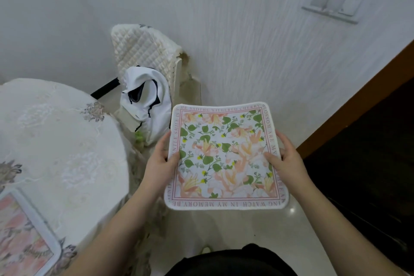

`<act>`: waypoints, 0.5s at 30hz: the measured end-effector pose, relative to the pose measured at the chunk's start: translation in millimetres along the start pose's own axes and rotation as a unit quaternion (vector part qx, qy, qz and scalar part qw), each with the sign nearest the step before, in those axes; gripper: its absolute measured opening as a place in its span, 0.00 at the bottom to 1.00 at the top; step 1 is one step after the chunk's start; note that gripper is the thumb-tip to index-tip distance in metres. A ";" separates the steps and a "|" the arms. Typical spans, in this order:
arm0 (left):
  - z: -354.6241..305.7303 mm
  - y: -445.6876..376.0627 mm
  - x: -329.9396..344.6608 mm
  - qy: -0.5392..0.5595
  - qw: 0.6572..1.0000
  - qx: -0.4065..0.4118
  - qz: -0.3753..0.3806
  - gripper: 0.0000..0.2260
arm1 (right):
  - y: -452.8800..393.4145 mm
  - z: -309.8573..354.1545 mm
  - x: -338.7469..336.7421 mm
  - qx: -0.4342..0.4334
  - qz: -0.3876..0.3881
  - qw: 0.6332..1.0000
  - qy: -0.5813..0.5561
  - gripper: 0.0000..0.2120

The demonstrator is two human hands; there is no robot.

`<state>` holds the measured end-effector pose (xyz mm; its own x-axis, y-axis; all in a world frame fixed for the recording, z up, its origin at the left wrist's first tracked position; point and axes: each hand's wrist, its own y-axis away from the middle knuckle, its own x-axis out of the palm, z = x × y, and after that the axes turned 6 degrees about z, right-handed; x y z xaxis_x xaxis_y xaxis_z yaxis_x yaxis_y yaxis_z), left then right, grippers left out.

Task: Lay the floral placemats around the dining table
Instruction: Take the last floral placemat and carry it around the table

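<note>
Head view, looking down. Round bench [67, 141] draped in a cream embroidered cloth, at left; on its near edge lies one square floral placemat with a white border [24, 237], cut off by the frame edge. White textured wall [224, 18] behind, carrying one white switch plate [336, 2] at upper right. One chair with a cream quilted cover [143, 51] stands against the wall just beside the bench, and one white drawstring bag with dark trim [145, 105] rests on its seat.

Second square fabric placemat, printed with pink flowers and green leaves inside a lettered border [224, 159], is held flat and face up in the air over the pale glossy floor [257, 231], to the right of the bench and apart from it. It lies between the two hands. Left hand [160, 163] pinches the mat's left edge, thumb on the printed face and fingers curled under. Right hand [286, 161] pinches the right edge in the same way, thumb on top.

Count: two placemats, one on the bench and one in the hands; two hands, both gripping; one chair; one bag; one switch plate.
</note>
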<state>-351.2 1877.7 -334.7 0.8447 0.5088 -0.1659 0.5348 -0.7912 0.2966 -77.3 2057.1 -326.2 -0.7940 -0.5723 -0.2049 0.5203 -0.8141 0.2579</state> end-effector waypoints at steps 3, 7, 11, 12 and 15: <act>-4.3 -14.4 0.0 0.019 1.000 -0.005 -0.016 0.27 | -29.3 6.8 0.8 -0.003 0.026 1.000 0.004 0.30; -8.7 -36.8 1.5 0.026 0.998 -0.022 -0.046 0.27 | -73.5 16.2 -0.5 0.006 0.066 0.998 -0.002 0.30; -16.8 -57.1 9.1 0.035 0.994 -0.035 -0.095 0.28 | -120.3 29.6 -4.8 -0.004 0.108 0.994 0.002 0.31; -19.6 -61.8 11.4 0.043 0.992 -0.040 -0.109 0.28 | -131.7 33.7 -7.0 -0.006 0.118 0.993 0.001 0.32; -27.5 -74.0 17.9 0.066 0.987 -0.050 -0.138 0.28 | -163.8 43.3 -12.1 -0.010 0.145 0.989 -0.003 0.33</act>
<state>-376.2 1954.7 -333.7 0.6532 0.7456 -0.1321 0.7344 -0.5814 0.3502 -166.5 2201.6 -325.1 -0.6127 -0.7813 -0.1190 0.7326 -0.6179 0.2853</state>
